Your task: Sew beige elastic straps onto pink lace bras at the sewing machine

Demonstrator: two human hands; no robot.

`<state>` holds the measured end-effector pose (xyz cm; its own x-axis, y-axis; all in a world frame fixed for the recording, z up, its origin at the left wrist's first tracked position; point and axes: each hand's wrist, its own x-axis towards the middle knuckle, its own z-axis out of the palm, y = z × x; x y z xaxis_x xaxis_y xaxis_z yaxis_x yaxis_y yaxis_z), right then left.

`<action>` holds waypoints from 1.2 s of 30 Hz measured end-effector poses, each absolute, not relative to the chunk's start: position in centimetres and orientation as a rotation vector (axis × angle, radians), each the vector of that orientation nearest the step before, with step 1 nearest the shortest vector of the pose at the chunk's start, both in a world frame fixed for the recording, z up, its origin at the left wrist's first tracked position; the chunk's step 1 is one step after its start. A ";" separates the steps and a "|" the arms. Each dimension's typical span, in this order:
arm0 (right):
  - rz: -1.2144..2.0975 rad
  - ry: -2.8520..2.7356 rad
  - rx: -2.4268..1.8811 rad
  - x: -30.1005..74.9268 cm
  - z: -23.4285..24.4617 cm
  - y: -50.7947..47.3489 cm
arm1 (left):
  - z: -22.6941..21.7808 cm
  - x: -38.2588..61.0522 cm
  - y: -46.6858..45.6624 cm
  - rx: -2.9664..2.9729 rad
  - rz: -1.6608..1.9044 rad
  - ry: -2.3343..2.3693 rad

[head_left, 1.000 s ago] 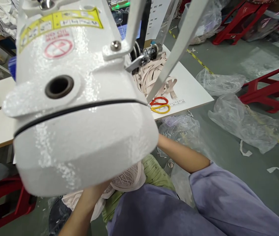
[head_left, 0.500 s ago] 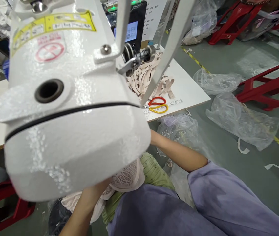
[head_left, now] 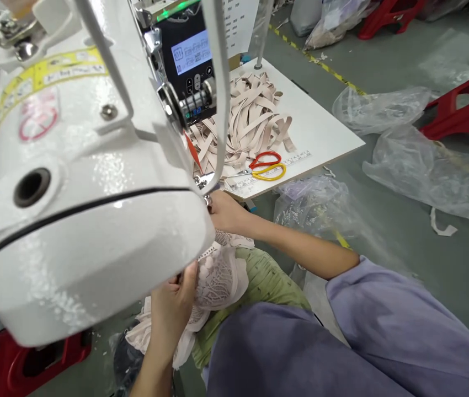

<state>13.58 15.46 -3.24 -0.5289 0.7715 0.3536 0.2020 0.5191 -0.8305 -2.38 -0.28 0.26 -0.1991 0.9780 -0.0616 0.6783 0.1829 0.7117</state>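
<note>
A pale pink lace bra (head_left: 220,278) hangs over my lap at the front of a white sewing machine (head_left: 106,248). My left hand (head_left: 172,303) is closed on its fabric, thumb on top, below the machine head. Beyond the bra, my right hand (head_left: 228,214) reaches in beside the machine head at the table's near edge, close to small metal parts. Its fingertips are mostly hidden behind the head, as is the needle area.
Scissors with red and yellow handles (head_left: 268,166) lie by a printed ruler (head_left: 298,158) on the white table (head_left: 321,124). Behind them is a heap of beige straps (head_left: 255,113). A control screen (head_left: 191,52) stands at the back. Plastic bags (head_left: 437,171) and red stools (head_left: 466,107) occupy the floor.
The view has shifted, so the machine head appears farther left and both hands now show. The bra's lace is more exposed, and its upper edge appears nearer the machine.
</note>
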 end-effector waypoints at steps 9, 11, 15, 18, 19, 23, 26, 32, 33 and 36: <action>0.986 -1.951 -0.724 13.5 -3.5 15.3 | -0.1 -2.5 -0.6 1.639 0.829 1.900; 0.959 -1.956 -0.707 13.6 -3.7 15.3 | 0.0 -2.3 -0.6 1.636 0.815 1.908; 0.931 -1.974 -0.697 13.7 -4.0 15.4 | 0.1 -2.0 -0.7 1.634 0.796 1.911; 0.916 -1.985 -0.706 13.8 -4.1 15.4 | -0.1 -1.9 -0.7 1.664 0.805 1.907; 0.917 -1.986 -0.709 13.8 -4.1 15.4 | -0.1 -1.9 -0.7 1.676 0.809 1.908; 0.922 -1.979 -0.702 13.9 -4.3 15.4 | -0.5 -1.9 -0.8 1.713 0.824 1.909; 0.917 -1.973 -0.687 14.0 -4.4 15.4 | -0.9 -2.1 -1.1 1.719 0.830 1.912; 0.885 -1.956 -0.708 14.1 -4.5 15.2 | -2.5 -2.3 -2.2 1.769 0.886 2.030; 0.885 -1.957 -0.711 14.1 -4.5 15.2 | -2.7 -2.0 -2.2 1.850 0.932 2.083; 0.901 -1.945 -0.727 14.2 -4.6 15.0 | -2.9 -0.2 -2.3 2.202 1.018 2.165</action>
